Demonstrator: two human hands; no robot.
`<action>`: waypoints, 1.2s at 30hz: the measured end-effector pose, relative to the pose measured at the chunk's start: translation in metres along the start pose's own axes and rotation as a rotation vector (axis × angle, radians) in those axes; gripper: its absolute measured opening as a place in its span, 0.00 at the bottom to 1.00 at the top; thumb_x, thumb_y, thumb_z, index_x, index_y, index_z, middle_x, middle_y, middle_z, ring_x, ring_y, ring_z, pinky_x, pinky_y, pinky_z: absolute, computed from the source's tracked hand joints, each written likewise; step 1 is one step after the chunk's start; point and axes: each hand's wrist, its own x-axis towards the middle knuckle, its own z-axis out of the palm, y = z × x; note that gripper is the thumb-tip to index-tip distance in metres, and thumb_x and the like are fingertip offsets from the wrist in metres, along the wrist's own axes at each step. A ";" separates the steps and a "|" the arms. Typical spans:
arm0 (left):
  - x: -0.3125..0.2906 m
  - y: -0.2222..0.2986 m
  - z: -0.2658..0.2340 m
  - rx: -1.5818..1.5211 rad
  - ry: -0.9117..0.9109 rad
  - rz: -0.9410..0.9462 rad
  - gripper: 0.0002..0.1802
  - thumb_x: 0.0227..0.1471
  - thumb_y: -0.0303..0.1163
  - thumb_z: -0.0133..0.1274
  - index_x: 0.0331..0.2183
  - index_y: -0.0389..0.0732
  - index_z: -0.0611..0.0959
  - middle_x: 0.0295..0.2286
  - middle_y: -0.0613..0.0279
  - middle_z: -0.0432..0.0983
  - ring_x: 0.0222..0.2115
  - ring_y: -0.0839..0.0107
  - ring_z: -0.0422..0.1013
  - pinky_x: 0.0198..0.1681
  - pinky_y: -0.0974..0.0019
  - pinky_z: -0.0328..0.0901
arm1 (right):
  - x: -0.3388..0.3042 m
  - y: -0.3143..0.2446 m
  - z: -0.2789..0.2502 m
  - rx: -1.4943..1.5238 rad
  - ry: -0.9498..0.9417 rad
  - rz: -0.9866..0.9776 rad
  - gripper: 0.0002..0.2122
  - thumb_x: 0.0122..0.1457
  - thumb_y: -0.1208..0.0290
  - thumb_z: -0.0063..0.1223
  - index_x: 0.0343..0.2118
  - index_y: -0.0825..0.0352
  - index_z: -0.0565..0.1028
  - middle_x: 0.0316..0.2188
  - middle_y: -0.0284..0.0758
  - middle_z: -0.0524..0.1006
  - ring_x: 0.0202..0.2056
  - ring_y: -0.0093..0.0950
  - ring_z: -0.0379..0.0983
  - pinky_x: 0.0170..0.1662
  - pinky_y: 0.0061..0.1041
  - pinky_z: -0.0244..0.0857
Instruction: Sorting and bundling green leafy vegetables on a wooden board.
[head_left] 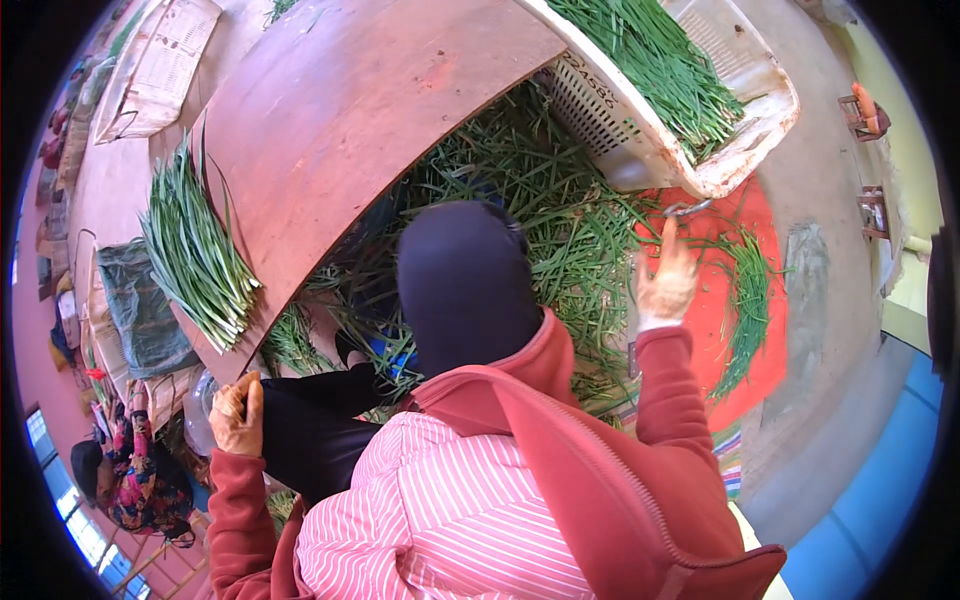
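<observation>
My right hand is raised, fingers apart and slightly blurred. Its fingertips come just below the metal ring handle of a white plastic crate; whether they touch cannot be made out. Long green chives lie in the crate. At the near corner of the brown tabletop, my left hand is closed beside my dark-clad knee. Its fingers are curled, and anything inside them is hidden. A bundle of chives with pale ends rests on the tabletop's left edge.
Loose green leaves are heaped below the table edge. A small bunch of greens lies on a red mat at the right. Another white crate stands far left. A person in floral clothes is at the lower left.
</observation>
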 end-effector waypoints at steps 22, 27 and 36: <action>0.060 0.011 -0.012 -0.126 -0.581 0.243 0.14 0.36 0.42 0.58 0.29 0.47 0.80 0.26 0.66 0.75 0.30 0.63 0.70 0.36 0.58 0.63 | 0.203 -0.021 0.007 0.145 -0.518 0.014 0.16 0.50 0.59 0.54 0.37 0.66 0.74 0.29 0.43 0.76 0.31 0.41 0.72 0.37 0.32 0.66; 0.115 0.059 -0.014 -0.044 -1.042 0.157 0.19 0.45 0.49 0.49 0.32 0.46 0.82 0.28 0.57 0.77 0.33 0.59 0.72 0.39 0.59 0.64 | 0.208 -0.027 0.002 0.109 -0.553 0.117 0.16 0.50 0.56 0.52 0.36 0.62 0.74 0.28 0.43 0.76 0.31 0.43 0.72 0.36 0.35 0.67; 0.167 0.136 0.021 -0.015 -1.152 0.159 0.12 0.50 0.39 0.44 0.27 0.43 0.78 0.25 0.49 0.75 0.28 0.52 0.71 0.32 0.54 0.65 | 0.226 -0.034 -0.009 0.346 -0.752 0.270 0.15 0.50 0.65 0.52 0.40 0.65 0.73 0.31 0.43 0.75 0.34 0.38 0.73 0.38 0.29 0.68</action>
